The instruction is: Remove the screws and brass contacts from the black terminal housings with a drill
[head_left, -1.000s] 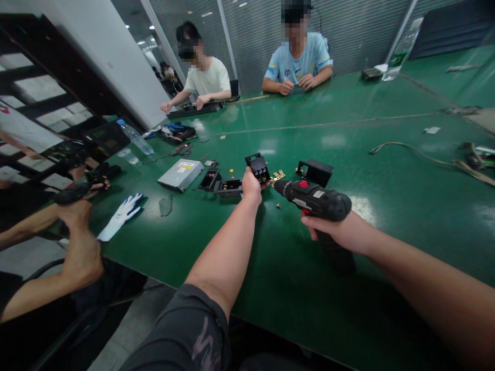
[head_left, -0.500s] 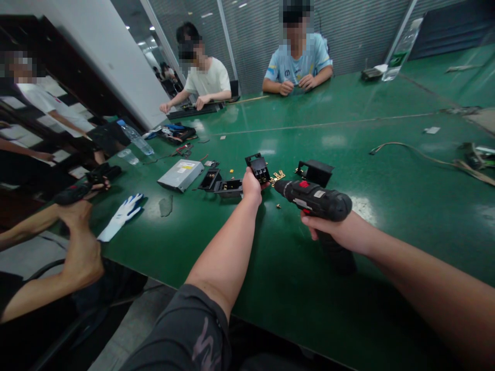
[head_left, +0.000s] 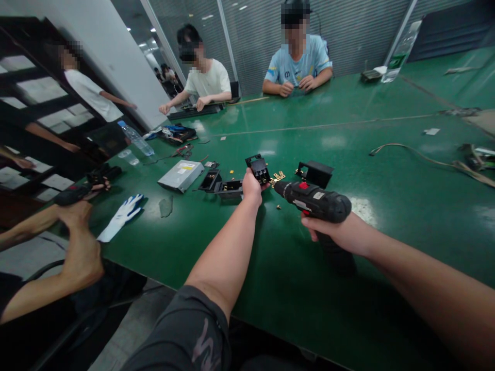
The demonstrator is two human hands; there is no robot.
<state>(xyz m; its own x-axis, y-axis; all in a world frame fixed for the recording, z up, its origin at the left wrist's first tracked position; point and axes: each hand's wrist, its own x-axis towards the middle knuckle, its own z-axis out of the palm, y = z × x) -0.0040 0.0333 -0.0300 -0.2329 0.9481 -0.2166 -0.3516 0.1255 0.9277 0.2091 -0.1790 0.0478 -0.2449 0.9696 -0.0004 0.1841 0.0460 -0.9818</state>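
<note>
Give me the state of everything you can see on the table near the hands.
left hand, gripping black plastic housing
black plastic housing, raised above the table
right hand, gripping cordless drill
cordless drill, held level, nose toward the housing
silver metal box, lying flat
white-and-blue glove, lying flat

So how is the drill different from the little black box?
The cordless drill is bigger than the black plastic housing. The drill lies sideways in the right hand; the housing stands up in the left hand. The drill has a red button; the housing shows brass bits. Both are black.
</note>
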